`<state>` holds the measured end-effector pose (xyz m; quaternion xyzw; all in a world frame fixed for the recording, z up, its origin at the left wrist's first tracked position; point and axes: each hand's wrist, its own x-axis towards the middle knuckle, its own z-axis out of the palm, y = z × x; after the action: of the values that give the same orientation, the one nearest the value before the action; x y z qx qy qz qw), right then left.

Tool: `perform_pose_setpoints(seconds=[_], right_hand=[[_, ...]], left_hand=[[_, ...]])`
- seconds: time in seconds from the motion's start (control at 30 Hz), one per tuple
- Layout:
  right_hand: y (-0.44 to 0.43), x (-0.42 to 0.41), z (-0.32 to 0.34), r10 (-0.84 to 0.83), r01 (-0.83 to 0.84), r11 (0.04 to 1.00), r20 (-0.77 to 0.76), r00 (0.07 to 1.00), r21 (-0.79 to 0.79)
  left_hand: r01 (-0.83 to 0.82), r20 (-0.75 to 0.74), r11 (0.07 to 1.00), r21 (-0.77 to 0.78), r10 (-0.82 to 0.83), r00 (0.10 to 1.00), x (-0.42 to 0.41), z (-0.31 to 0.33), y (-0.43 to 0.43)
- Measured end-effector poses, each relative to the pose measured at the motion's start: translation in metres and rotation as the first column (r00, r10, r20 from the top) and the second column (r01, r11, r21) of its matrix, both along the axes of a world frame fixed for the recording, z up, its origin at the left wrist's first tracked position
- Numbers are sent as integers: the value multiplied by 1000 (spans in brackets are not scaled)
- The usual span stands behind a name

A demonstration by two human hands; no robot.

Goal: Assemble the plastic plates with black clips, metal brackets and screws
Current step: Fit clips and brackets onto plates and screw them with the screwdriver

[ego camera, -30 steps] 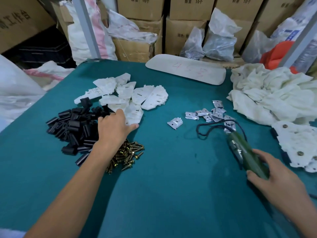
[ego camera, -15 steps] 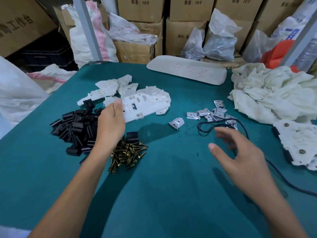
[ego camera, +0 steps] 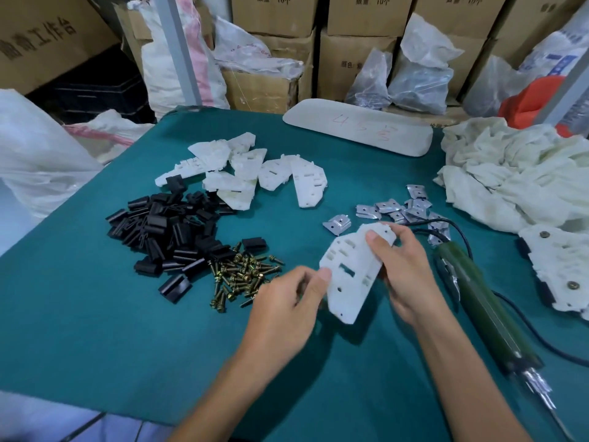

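Both hands hold one white plastic plate (ego camera: 349, 275) tilted above the green table, near its middle. My left hand (ego camera: 287, 301) pinches its lower left edge with the thumb on top. My right hand (ego camera: 403, 266) grips its upper right side, thumb across the face. A pile of white plates (ego camera: 255, 173) lies further back. To the left is a heap of black clips (ego camera: 165, 234), with brass screws (ego camera: 242, 277) just right of it. Shiny metal brackets (ego camera: 398, 210) are scattered behind my right hand.
A green electric screwdriver (ego camera: 484, 304) with a black cord lies on the table at the right. Assembled plates (ego camera: 561, 269) sit at the right edge below a crumpled pale cloth (ego camera: 516, 173). A long white pad (ego camera: 357, 130), cardboard boxes and bags stand at the back.
My left hand lifted a white plate from the pile and brought it toward me. My right hand let go of the screwdriver and took hold of the plate's other side.
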<state>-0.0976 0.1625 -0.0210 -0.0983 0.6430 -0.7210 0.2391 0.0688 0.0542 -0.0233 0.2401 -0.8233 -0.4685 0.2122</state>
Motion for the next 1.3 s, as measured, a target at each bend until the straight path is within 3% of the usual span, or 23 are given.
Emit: perform_pose_setpoints(seconds=[0.13,0.23,0.33,0.4,0.5,0.6,0.7,0.87,0.97,1.07,1.23,1.3], right_hand=[[8,-1,-12,190,-161,953,-92,977,258],[7,0,-19,237,16,848,-408,882,529],[6,0,-22,249,69,834,-484,839,547],[7,0,-25,229,70,847,-481,846,526],[6,-1,-28,249,67,841,-493,834,537],[4,-2,-28,270,64,826,-492,828,561],[4,-1,-28,272,66,825,-498,823,561],[5,2,-26,290,49,830,-505,813,556],[3,5,-26,363,16,802,-509,780,597],[1,4,-25,332,40,822,-535,777,568],[8,-3,-26,293,96,813,-547,784,574],[8,0,-26,262,111,832,-560,786,544]], left_hand=[[-160,3,963,-215,165,986,9,8,-47],[-285,30,842,-458,336,941,18,14,-102],[-422,89,690,-589,574,814,28,13,-160],[-457,248,716,-527,644,724,36,11,-193],[-355,489,866,-352,493,720,36,9,-214],[-234,487,905,-355,393,780,28,10,-209],[-188,422,891,-412,370,828,26,17,-202],[-174,306,788,-591,418,856,30,19,-192],[-134,381,812,-568,404,831,28,21,-196],[-30,516,817,-576,392,762,20,28,-205],[-57,467,767,-639,445,764,11,28,-208],[-109,399,771,-627,438,805,11,30,-204]])
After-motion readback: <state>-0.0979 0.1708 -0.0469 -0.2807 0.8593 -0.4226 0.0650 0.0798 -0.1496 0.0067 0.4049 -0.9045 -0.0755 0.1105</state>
